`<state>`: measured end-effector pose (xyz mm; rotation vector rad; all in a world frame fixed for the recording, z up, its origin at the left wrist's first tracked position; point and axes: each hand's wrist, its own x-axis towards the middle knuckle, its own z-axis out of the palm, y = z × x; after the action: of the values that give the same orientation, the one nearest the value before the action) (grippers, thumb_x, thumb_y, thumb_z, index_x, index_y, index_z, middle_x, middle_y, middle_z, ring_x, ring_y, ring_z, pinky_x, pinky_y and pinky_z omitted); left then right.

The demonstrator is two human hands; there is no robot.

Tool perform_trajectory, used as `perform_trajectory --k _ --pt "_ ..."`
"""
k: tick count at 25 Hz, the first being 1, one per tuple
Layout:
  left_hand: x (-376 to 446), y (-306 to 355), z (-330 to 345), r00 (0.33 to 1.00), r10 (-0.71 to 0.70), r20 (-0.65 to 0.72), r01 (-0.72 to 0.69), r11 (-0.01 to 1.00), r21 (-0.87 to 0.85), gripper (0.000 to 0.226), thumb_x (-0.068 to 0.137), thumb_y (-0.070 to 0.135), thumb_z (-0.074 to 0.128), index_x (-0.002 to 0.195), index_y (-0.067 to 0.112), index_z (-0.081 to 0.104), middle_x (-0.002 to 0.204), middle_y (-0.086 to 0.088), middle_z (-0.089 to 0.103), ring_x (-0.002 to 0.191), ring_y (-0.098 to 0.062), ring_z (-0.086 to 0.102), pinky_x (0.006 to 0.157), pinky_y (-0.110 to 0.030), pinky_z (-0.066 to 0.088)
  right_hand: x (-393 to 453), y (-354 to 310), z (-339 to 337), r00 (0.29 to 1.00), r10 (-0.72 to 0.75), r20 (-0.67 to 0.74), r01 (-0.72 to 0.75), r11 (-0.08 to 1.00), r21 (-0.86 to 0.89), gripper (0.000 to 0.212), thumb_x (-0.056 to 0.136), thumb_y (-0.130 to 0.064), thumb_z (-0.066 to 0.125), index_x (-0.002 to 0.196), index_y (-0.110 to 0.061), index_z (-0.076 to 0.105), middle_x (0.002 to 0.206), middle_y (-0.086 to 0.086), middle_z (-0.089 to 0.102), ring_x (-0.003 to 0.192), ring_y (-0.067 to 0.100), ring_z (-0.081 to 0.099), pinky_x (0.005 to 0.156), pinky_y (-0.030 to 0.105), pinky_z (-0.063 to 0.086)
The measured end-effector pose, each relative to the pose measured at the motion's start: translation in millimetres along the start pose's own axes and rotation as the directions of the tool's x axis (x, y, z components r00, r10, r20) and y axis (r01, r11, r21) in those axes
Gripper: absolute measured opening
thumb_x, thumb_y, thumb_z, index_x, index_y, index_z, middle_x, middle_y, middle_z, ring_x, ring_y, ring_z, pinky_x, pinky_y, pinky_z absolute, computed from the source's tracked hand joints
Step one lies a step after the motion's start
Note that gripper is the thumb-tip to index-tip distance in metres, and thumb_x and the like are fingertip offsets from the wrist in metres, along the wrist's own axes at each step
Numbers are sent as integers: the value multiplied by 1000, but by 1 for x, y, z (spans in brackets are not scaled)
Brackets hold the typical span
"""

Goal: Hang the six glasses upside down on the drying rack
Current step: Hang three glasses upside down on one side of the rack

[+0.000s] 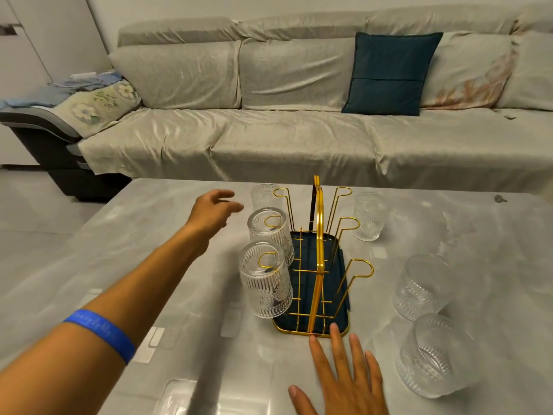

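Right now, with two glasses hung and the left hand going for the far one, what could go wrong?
1. The left hand reaches past the two hung glasses; the forearm could knock them off their hooks.
2. The far glass stands close behind a gold hook, so lifting it may clip the wire.
3. The drying rack is loaded on one side only; the right hand touching its tray edge probably helps steady it.

The left arm stretches far forward, a blue wristband [100,332] on the forearm, the left hand [211,209] open with fingers loosely curled, holding nothing. The right hand [344,381] lies flat, palm down, fingers spread.
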<state>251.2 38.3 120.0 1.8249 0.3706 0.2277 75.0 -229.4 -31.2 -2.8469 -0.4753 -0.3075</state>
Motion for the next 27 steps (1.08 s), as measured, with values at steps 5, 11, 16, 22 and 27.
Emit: perform_trajectory --k 5,11,16,22,27 --pt "38 -45 47 995 -57 85 44 988 149 56 90 10 65 140 9 40 134 -17 52 114 -33 54 96 -44 48 -1 4 14 999 -18 -36 15 998 -68 96 70 -86 25 147 -32 9 158 3 0 142 33 -1 105 53 15" --pt "78 -59 83 969 -113 220 130 989 -65 40 98 18 52 136 8 43 125 -22 56 86 -22 63 81 -43 55 -1 11 20 1000 -19 6 20 980 -197 81 76 -83 17 125 -24 45 142 10 32 114 42 54 89 51 35" --pt "67 -24 60 988 -14 157 -6 992 125 69 71 18 83 118 16 33 104 -4 55 87 -17 60 60 -25 51 -2 11 17 999 16 49 -6 980 -197 82 75 -83 19 125 -23 46 142 14 45 110 45 57 89 52 34" --pt "35 60 -14 974 133 184 -188 927 325 94 42 48 93 120 25 48 105 1 60 90 -15 61 65 -31 54 1 2 4 1000 8 -14 -9 1000 -27 97 72 -85 19 149 -30 0 158 1 -13 142 27 -14 109 50 5" --pt "11 108 -16 948 265 176 -316 854 415 80 45 49 92 110 22 55 94 4 62 81 -12 62 54 -22 51 1 -1 1 999 0 -52 1 1000 16 96 72 -85 17 148 -31 -6 157 -1 -19 141 26 -16 110 47 -4"
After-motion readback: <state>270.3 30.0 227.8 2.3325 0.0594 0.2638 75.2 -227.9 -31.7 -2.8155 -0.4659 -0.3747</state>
